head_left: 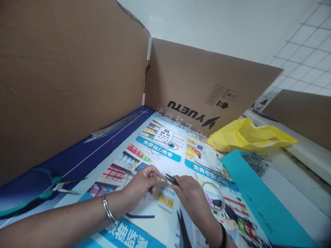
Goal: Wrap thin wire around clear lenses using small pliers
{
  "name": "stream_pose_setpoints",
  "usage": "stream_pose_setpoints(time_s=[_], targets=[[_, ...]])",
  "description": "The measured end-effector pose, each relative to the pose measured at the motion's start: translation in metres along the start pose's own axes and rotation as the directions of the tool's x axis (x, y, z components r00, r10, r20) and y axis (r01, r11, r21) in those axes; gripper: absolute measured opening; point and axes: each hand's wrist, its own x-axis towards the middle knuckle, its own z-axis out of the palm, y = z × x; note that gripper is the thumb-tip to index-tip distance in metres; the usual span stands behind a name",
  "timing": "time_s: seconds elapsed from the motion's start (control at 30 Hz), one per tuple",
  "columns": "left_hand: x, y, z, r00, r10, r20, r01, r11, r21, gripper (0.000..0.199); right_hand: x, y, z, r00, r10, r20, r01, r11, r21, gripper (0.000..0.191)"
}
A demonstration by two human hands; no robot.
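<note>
Tapering to slim points, the tool point(171, 179) looks black.

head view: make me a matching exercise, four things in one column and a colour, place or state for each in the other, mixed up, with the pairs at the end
Things
1. Tweezers pointing toward the left hand
2. Pliers with teal handles
3. Bracelet
4. Plastic bag

Colour, place or state
A. Worn just behind the left hand
B. Yellow
C. Held in the right hand
D. Lying open near the picture's left edge

Right pairs: 1-C, 2-D, 3-A, 4-B
</note>
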Motion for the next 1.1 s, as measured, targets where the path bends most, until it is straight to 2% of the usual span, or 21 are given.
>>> stream_pose_setpoints(time_s=[0.1,0.2,0.37,0.6,0.77,1.1], targets=[[0.000,0.003,0.001,0.998,0.012,-0.062,-0.014,1.000,-0.020,0.014,0.000,0.001,0.001,0.999,0.006,0.039,-0.006,1.000,-0.003,0.025],[0.000,0.005,0.001,0.996,0.021,-0.088,-0.025,0.999,-0.038,0.017,0.000,0.002,0.001,1.000,0.004,0.016,-0.004,1.000,0.004,0.027],[0.000,0.004,0.002,0.998,0.002,-0.064,-0.004,0.999,-0.046,0.017,0.001,0.002,0.000,0.996,-0.029,-0.089,0.030,1.000,0.009,0.028],[0.002,0.003,0.001,0.995,0.060,-0.083,-0.055,0.997,0.059,0.011,0.001,-0.005,-0.008,0.992,-0.082,-0.096,0.081,0.997,-0.015,0.021],[0.003,0.001,0.000,0.995,0.080,-0.061,-0.073,0.991,0.113,0.011,0.004,-0.009,-0.012,0.980,-0.155,-0.125,0.143,0.984,-0.106,0.021],[0.004,-0.004,-0.002,0.999,0.038,-0.035,-0.033,0.991,0.133,0.009,0.003,-0.014,-0.015,0.984,-0.176,-0.025,0.167,0.963,-0.211,0.019]])
